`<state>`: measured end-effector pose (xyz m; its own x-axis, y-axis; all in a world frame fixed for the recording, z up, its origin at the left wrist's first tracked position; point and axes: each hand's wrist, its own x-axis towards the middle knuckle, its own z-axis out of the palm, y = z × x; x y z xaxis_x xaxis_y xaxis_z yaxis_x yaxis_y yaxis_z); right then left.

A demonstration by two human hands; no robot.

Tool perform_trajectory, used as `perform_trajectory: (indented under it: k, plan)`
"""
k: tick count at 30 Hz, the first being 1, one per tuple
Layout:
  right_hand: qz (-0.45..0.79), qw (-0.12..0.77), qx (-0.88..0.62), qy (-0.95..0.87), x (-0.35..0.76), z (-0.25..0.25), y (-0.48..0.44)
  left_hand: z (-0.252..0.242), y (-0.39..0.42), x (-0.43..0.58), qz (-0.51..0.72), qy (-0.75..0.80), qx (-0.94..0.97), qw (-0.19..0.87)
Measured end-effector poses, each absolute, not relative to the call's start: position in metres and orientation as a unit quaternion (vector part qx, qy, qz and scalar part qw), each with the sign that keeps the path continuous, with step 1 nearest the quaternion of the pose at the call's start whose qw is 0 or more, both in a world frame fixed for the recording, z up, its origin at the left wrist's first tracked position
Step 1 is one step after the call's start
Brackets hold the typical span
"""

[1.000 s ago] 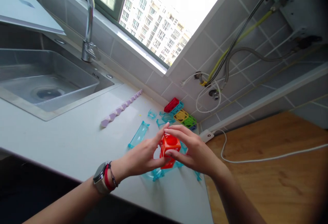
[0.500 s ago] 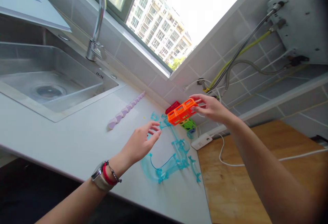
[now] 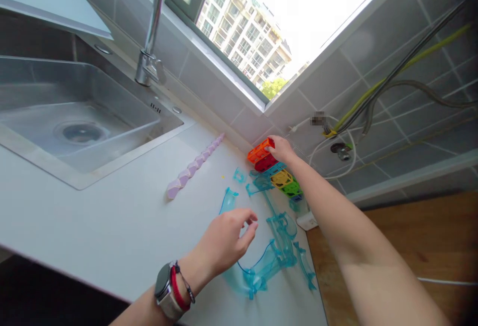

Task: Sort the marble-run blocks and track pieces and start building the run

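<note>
My right hand [image 3: 283,150] grips the near end of a row of orange building tiles [image 3: 258,152] with window-like openings, beside the back wall. The orange row is against a red row of tiles [image 3: 266,163]. Blue, yellow [image 3: 281,178] and green tiles [image 3: 293,188] line up next to it. My left hand [image 3: 230,239] hovers over the counter, fingers loosely curled and thumb apart, with nothing in it. Around and beyond it lie see-through teal track pieces [image 3: 274,256], some curved. A smaller teal piece [image 3: 239,175] lies farther back.
A lilac twisted strip [image 3: 194,168] lies on the white counter [image 3: 138,226]. To the left are a steel sink [image 3: 149,117] and a tap [image 3: 145,67]. Hoses [image 3: 407,62] and cables hang at the right wall, above a white plug-like box [image 3: 306,221] and a wooden board [image 3: 354,266].
My right hand has brought the orange tiles down to the left, against the red ones. My left hand has drawn back towards me. The view has shifted.
</note>
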<state>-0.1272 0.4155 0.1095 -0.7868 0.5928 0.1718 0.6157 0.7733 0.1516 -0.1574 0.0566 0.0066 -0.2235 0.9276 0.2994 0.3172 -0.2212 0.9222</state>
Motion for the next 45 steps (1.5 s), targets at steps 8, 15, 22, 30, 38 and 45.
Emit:
perform_trajectory:
  k: [8,15,22,30,38,45]
  plan:
    - [-0.098,0.022,-0.331,-0.938,-0.122,0.084,0.44,0.006,0.055,-0.158,0.559,0.551,0.547,0.293]
    - [-0.109,0.024,-0.348,-0.931,-0.113,0.078,0.446,0.007,0.055,-0.157,0.562,0.551,0.542,0.296]
    - [-0.104,0.045,-0.349,-0.93,-0.11,0.075,0.447,0.006,0.054,-0.157,0.562,0.554,0.541,0.29]
    - [-0.089,0.078,-0.343,-0.932,-0.104,0.071,0.444,0.006,0.054,-0.157,0.56,0.551,0.545,0.293]
    - [-0.074,0.093,-0.336,-0.935,-0.093,0.066,0.438,0.005,0.053,-0.157,0.563,0.551,0.547,0.285]
    - [-0.07,0.133,-0.362,-0.92,-0.076,0.058,0.441,0.003,0.054,-0.156,0.56,0.55,0.548,0.29]
